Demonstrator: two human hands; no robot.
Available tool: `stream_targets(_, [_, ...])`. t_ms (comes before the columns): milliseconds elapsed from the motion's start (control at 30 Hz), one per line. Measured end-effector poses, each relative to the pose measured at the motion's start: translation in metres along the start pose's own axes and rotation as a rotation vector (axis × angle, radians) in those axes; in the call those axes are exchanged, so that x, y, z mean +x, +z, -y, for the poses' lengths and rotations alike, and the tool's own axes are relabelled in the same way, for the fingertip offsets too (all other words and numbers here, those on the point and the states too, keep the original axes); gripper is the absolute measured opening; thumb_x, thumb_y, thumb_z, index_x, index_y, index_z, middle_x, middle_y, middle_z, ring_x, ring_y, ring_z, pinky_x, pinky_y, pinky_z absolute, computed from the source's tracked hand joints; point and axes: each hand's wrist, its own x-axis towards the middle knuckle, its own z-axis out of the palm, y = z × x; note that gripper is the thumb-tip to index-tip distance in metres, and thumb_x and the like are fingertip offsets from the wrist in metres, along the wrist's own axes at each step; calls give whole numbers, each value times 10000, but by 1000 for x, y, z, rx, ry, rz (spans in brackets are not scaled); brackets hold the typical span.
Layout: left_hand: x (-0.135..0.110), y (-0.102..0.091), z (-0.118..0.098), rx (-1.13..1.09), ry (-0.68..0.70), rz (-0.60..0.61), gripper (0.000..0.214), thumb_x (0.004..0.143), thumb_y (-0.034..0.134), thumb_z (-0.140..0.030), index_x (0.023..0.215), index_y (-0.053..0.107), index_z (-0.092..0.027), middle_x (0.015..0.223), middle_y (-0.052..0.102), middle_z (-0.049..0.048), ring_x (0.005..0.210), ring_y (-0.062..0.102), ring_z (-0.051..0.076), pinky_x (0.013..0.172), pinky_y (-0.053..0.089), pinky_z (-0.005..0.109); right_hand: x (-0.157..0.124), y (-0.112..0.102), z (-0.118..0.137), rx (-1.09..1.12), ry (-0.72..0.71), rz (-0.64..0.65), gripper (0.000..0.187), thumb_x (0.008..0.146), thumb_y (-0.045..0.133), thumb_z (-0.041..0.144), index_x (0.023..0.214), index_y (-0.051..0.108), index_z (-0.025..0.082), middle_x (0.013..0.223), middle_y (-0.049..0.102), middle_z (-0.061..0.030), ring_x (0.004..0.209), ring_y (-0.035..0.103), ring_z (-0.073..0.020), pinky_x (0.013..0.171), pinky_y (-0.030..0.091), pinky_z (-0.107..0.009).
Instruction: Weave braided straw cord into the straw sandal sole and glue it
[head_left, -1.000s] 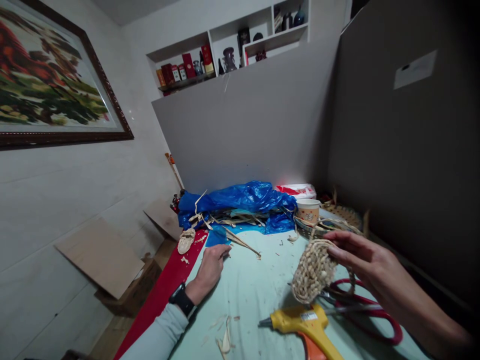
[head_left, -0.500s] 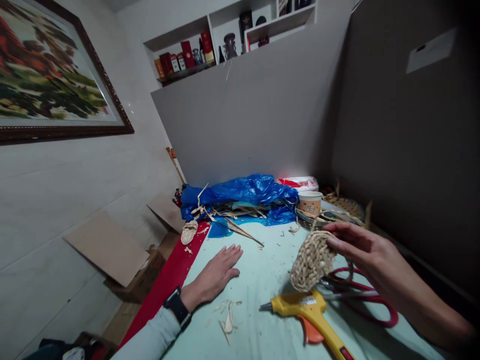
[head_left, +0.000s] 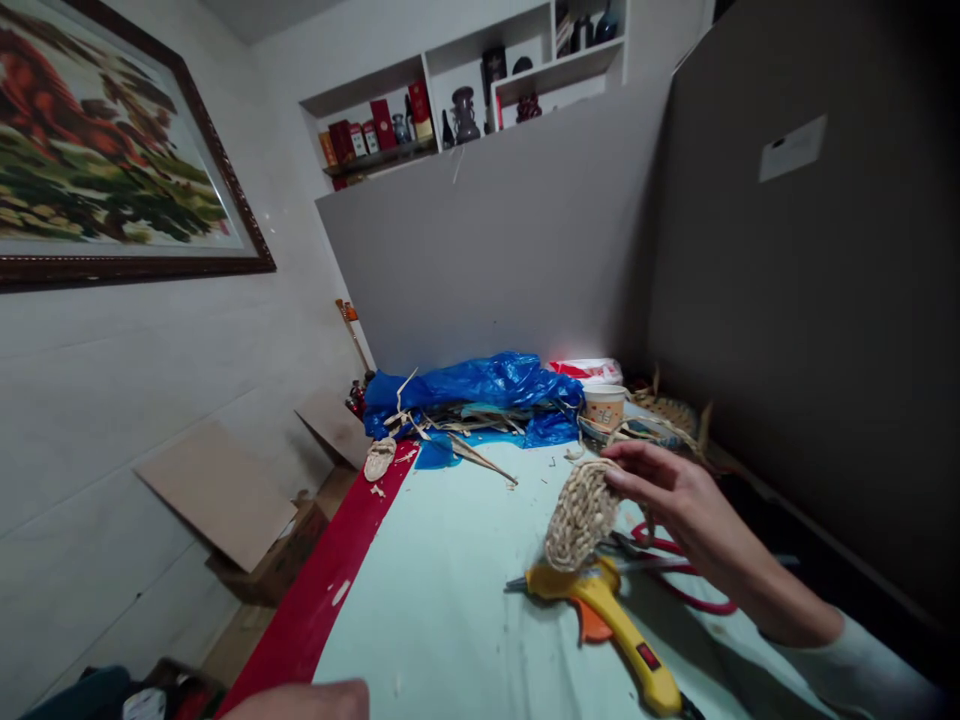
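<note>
Pale green table (head_left: 450,600), a red strip down its left edge, grey partitions behind and to the right. Over the right half, the right hand (head_left: 679,495) pinches a woven straw piece (head_left: 577,515) by its upper edge, fingers closed on it. The piece hangs to the left of the palm, tilted, clear of the surface. Its lower end sits just above the nose of a yellow glue gun (head_left: 615,625), and red-handled scissors (head_left: 675,570) lie under the wrist.

Only a sliver of the left hand (head_left: 307,698) shows at the bottom edge, so its grip cannot be told.

A paper cup (head_left: 604,405) stands at the far side – its inside is hidden. Beside it, loose straw strips lie across a crumpled blue plastic bag (head_left: 487,385). The wall shelves (head_left: 551,75) hold red boxes and a dark vase.
</note>
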Motion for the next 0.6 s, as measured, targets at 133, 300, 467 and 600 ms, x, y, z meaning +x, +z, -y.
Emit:
stream_targets(133, [32, -5, -27, 8, 37, -128, 161, 874, 686, -267, 927, 828, -211, 689, 771, 10, 663, 712, 212, 649, 548, 303, -9, 13, 8, -24, -72, 38, 404, 854, 774, 478, 1055, 636, 156, 993, 668, -52, 881, 635, -189, 725, 533, -271])
stream_targets(300, [73, 5, -59, 55, 103, -165, 48, 719, 782, -211, 687, 816, -226, 691, 751, 23, 694, 655, 195, 690, 485, 265, -21, 22, 18, -16, -136, 107, 363, 875, 725, 500, 1027, 618, 188, 963, 650, -32, 875, 628, -183, 736, 539, -259])
stream_targets(467, [89, 15, -68, 129, 120, -347, 252, 704, 722, -233, 540, 532, -213, 580, 531, -45, 617, 497, 149, 594, 337, 250, -24, 24, 26, -35, -163, 139, 214, 927, 695, 375, 1014, 612, 198, 958, 644, 0, 850, 623, -131, 722, 519, -207])
stream_targets(600, [114, 4, -70, 67, 217, -506, 467, 747, 663, -356, 497, 283, -252, 484, 272, -82, 488, 277, 121, 496, 242, 285, -21, 28, 29, -26, -195, 170, 176, 954, 666, 321, 1079, 596, 219, 955, 642, 16, 868, 643, -127, 746, 546, -210])
